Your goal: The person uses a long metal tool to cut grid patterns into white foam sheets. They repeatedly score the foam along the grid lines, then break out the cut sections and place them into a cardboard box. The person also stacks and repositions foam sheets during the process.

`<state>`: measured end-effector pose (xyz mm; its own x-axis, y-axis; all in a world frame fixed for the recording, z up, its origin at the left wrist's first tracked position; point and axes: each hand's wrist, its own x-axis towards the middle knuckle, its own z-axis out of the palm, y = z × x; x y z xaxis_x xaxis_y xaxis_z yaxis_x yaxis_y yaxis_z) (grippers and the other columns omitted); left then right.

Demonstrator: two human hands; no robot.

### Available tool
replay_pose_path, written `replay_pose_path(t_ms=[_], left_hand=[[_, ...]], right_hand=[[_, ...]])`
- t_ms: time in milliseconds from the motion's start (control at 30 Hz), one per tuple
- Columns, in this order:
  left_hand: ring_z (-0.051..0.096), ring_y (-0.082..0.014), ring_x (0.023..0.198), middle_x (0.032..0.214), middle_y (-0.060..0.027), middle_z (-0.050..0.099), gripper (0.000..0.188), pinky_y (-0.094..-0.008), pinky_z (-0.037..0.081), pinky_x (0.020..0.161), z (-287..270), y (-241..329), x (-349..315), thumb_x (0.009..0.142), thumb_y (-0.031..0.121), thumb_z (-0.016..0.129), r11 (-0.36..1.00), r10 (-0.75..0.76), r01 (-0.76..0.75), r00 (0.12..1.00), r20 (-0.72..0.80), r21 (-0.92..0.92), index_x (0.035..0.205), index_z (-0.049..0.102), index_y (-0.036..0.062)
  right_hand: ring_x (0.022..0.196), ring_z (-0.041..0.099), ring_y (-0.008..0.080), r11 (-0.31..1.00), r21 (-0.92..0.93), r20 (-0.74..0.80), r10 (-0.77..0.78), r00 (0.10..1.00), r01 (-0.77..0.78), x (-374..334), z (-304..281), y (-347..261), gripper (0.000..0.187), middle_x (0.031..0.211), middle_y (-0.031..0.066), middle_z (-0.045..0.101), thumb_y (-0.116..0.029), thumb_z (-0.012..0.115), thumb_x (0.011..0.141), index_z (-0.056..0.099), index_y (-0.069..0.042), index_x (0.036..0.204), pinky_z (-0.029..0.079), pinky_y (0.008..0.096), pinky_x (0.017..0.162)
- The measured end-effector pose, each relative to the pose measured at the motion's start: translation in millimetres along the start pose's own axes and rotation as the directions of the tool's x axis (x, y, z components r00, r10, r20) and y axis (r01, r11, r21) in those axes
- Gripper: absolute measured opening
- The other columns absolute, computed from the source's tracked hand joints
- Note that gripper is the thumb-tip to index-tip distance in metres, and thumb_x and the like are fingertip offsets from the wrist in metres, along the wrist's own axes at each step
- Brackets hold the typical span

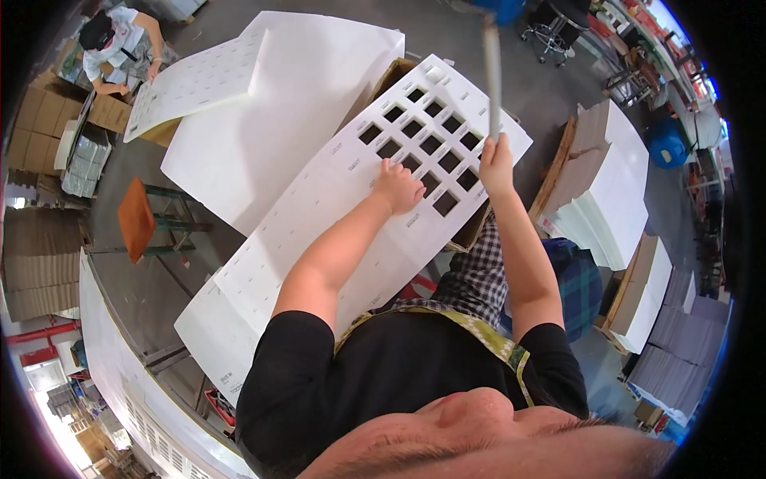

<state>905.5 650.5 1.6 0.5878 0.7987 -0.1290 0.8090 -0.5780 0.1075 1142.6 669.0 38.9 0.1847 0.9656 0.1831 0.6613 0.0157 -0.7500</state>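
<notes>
- Head view: the left hand (pixel 397 188) lies knuckles-up on a long white sheet (pixel 335 199), fingers curled and pressing down at the edge of a grid of square cut-outs; it grips nothing.
- The sheet runs slantwise from the lower left to the upper right, and its far end rests over an open carton (pixel 392 76) whose brown flap shows behind it.
- The cut-outs (pixel 423 144) fill the far part of the sheet in rows and show dark through; the near part is uncut, with faint printed marks.
- The right hand (pixel 496 164) is clenched round the lower end of a thin pale rod (pixel 492 72), which stands nearly upright above the right edge of the sheet, by the outermost holes.
- The top of the rod meets a blue thing (pixel 503 9) at the upper rim; what it is cannot be told.
- Behind the sheet lies a wide plain white board (pixel 271 136), with a second gridded sheet (pixel 191 84) resting on its left part.
- On the right, stacks of white sheets (pixel 614 191) stand on the floor, brown card leaning against them.
- On the left stands a stool (pixel 137 219) with an orange seat.
- At the upper left another person (pixel 120 44) bends among cartons (pixel 40 120), well apart from the hands.
- The wearer has a black shirt, a yellow-green strap over it and checked cloth below.
</notes>
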Motion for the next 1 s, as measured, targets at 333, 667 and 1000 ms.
replay_pose_path(t_ms=[333,667,1000], left_hand=[[0.053,-0.0301,0.102,0.093,-0.011,0.061,0.03,-0.0564,0.025,0.099,2,-3,-3,0.091,0.038,0.046,1.0,-0.007,0.007,1.0,-0.01,0.017,0.085,0.069,0.0193],[0.053,-0.0298,0.1,0.09,-0.0106,0.061,0.029,-0.0567,0.025,0.099,2,-2,-2,0.09,0.037,0.046,1.0,0.006,-0.006,0.999,-0.045,-0.001,0.084,0.069,0.0191],[0.054,-0.0292,0.1,0.09,-0.0106,0.062,0.031,-0.0576,0.024,0.1,2,0,-4,0.091,0.037,0.045,1.0,-0.003,0.004,1.0,-0.01,0.005,0.085,0.069,0.0189]], right_hand=[[0.07,0.055,0.0496,0.98,0.181,-0.063,-0.075,0.995,0.085,0,-11,-13,0.028,0.071,0.0285,0.057,-0.028,0.043,0.096,0.045,0.0,0.094,0.04,0.0534,0.06],[0.075,0.059,0.0479,0.998,0.063,-0.019,0.008,1.0,-0.007,1,-21,-28,0.037,0.076,0.0294,0.06,-0.035,0.042,0.096,0.048,0.002,0.094,0.043,0.0543,0.067],[0.08,0.057,0.0511,0.991,-0.113,0.05,0.08,0.996,-0.074,5,9,8,0.037,0.083,0.0324,0.06,-0.034,0.043,0.096,0.05,0.002,0.089,0.044,0.0552,0.07]])
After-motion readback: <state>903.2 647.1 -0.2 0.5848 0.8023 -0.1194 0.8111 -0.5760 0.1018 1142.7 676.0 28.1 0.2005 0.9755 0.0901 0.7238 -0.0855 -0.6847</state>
